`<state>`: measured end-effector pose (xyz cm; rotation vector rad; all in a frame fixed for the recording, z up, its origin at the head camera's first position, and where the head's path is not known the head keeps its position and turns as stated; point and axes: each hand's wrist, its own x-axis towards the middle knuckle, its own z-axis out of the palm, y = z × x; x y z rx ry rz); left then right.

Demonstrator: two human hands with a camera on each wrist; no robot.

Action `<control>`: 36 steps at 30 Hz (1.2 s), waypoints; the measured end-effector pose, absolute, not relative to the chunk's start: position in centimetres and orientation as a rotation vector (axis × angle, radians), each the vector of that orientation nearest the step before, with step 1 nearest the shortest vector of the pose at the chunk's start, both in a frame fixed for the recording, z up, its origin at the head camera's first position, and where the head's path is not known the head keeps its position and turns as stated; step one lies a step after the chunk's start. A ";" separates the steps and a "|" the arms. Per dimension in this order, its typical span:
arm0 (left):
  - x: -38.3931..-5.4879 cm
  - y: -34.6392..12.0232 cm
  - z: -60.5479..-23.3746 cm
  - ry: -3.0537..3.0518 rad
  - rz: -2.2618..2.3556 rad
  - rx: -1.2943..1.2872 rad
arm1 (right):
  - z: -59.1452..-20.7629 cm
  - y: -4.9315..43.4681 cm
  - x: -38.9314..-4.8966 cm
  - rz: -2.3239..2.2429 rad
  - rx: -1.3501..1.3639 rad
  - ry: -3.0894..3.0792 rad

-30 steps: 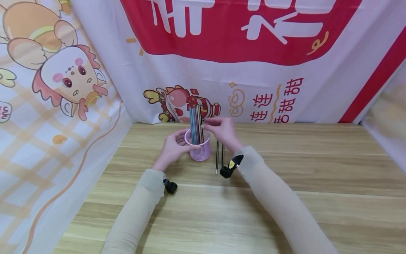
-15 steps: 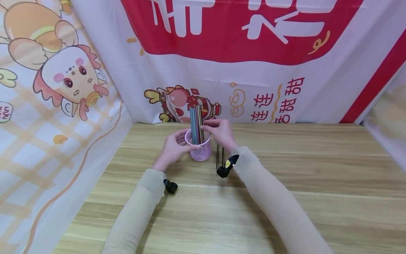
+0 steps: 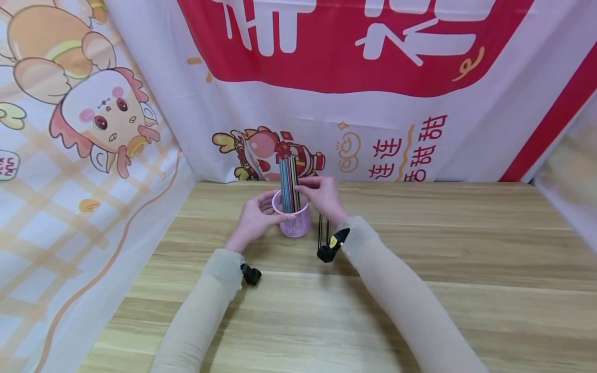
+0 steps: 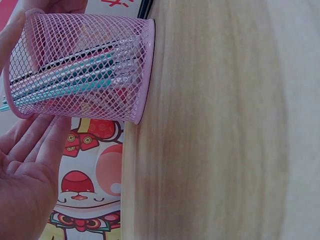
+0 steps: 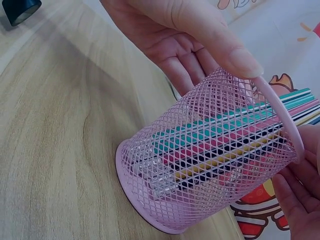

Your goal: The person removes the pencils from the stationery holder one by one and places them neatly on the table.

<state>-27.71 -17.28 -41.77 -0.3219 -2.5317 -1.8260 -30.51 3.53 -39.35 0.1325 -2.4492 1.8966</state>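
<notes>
A pink mesh pen cup (image 3: 298, 228) stands upright on the table toward the back edge. Several pencils (image 3: 285, 181) in teal, pink, yellow and black lean inside it, their lower ends showing through the mesh in both wrist views. My left hand (image 3: 254, 217) holds the cup from the left, thumb (image 5: 245, 62) on the rim and fingers around the far side. At the cup's right, my right hand (image 3: 326, 198) pinches a dark pencil (image 3: 298, 203) in the cup between thumb and fingertips. Two black pencils (image 3: 320, 233) lie on the table beside the cup, partly hidden under the right hand.
The wooden table (image 3: 298, 321) ends at a white and red printed cloth (image 3: 326, 111) hanging right behind the cup. Another printed cloth (image 3: 116, 207) closes off the left side. Small black cameras (image 3: 251, 274) sit on both wrists.
My right wrist has shifted slightly left and now covers more of the pencils on the table. The left hand and the cup have stayed in place.
</notes>
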 end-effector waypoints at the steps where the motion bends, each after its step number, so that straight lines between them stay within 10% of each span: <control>1: -27.7 -17.3 -41.8 -2.531 -1.828 -0.323 | -39.3 3.5 -30.5 1.897 0.134 -2.447; 36: -27.6 -17.2 -41.6 -2.535 -1.824 -0.317 | -36.7 4.7 -29.4 1.997 0.113 -2.130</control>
